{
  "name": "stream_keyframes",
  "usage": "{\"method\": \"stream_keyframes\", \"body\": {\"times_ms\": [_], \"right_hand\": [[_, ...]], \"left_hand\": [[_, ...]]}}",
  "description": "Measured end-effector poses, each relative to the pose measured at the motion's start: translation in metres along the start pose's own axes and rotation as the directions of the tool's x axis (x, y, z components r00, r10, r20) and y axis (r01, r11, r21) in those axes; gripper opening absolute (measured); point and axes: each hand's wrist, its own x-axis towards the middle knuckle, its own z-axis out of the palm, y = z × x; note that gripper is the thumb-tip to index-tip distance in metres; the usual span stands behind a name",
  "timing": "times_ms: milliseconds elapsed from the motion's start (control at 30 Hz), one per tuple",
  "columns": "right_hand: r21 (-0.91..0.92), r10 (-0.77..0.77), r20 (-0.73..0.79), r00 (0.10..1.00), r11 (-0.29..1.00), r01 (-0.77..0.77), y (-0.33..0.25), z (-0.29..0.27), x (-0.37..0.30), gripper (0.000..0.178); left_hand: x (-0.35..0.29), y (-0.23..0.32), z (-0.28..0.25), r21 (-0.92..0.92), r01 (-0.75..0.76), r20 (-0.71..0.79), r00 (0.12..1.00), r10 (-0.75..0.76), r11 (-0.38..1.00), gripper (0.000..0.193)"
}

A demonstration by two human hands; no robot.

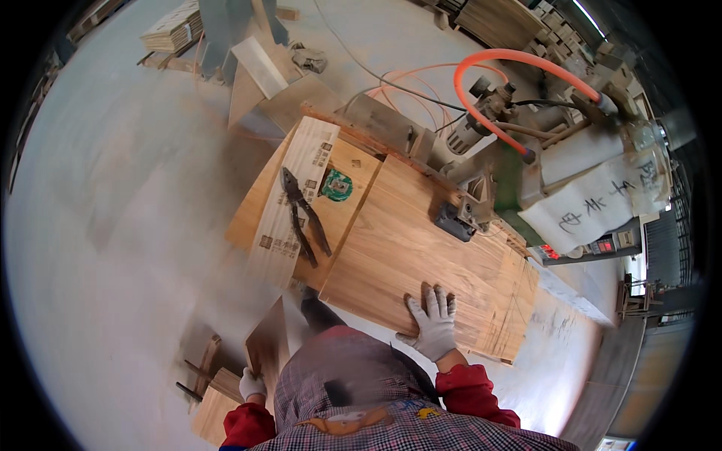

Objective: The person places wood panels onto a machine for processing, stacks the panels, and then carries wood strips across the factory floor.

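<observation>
My right hand (432, 325), in a pale work glove with soiled fingertips, lies flat with spread fingers on the near edge of a wide wooden panel (406, 233). The panel rests on the worktable, partly under the head of a machine (472, 207). Low on the left, my gloved left hand (253, 384) is closed on the lower edge of a brown wooden board (269, 338), which stands tilted beside my apron. Dark-handled pliers (304, 216) lie across a pale printed strip (293, 199) left of the panel. Beside them is a small green roll (336, 185).
An orange air hose (481, 56) arches over the machine at the right. A white written sheet (590, 207) hangs on its side. Wooden pieces (218, 406) are stacked at lower left. Beyond the table, offcut boards (259, 68) lean, and stacked panels (171, 28) sit on the floor.
</observation>
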Motion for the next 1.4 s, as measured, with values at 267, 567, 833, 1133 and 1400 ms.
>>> {"method": "stream_keyframes", "body": {"times_ms": [267,567,833,1133,1400], "right_hand": [[0.016,0.007,-0.031,1.0,1.0,-0.007,0.003,0.006,-0.007,0.081],[0.007,-0.005,-0.049,0.999,1.0,0.005,0.004,0.005,-0.011,0.082],[0.013,0.017,-0.022,1.0,1.0,-0.017,0.004,0.001,-0.016,0.08],[0.033,0.011,-0.023,1.0,0.999,-0.01,0.007,-0.002,-0.022,0.083],[0.005,0.028,-0.049,0.998,1.0,-0.028,0.047,0.0,-0.063,0.083]], "left_hand": [[-0.005,-0.014,0.003,0.024,-0.004,-0.048,0.999,0.005,1.0,0.026],[-0.021,-0.035,0.007,0.055,-0.031,-0.07,0.997,0.035,0.998,0.027],[-0.038,-0.052,0.01,0.057,-0.034,-0.089,0.995,0.039,0.998,0.025],[-0.067,-0.06,0.014,0.076,-0.091,-0.09,0.991,0.098,0.993,0.027],[-0.11,-0.043,0.008,0.082,-0.15,-0.15,0.975,0.161,0.985,0.023]]}}
